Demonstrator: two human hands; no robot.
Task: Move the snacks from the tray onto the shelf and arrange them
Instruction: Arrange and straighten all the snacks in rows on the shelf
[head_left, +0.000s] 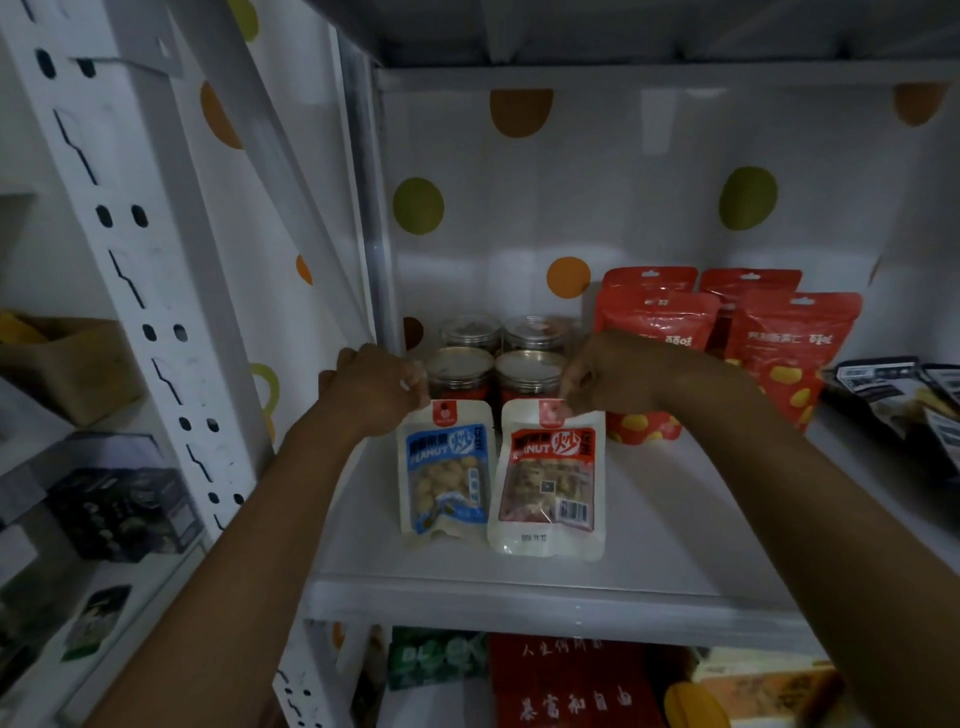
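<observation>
Step in hand, as I judge it: standing two packets side by side at the front of the shelf (675, 525). To do it well, both should be set down with bottoms flat on the board, faces square to the front and top edges level. They should be let go only once they lean steadily against the jars (493, 364) behind. The right-hand packet looks slightly tilted and wants straightening.

Left hand (374, 389): fingers curled together, pinching the top edge of the blue peanut packet (447, 473). Its bottom sits on the shelf board.

Right hand (608, 374): fingers closed in a pinch on the top edge of the red peanut packet (550, 478). It stands just beside the blue one, and I cannot tell whether they touch.

Red pouches (654, 332) stand to the right, dark packets (893, 395) further along. No tray is in view
</observation>
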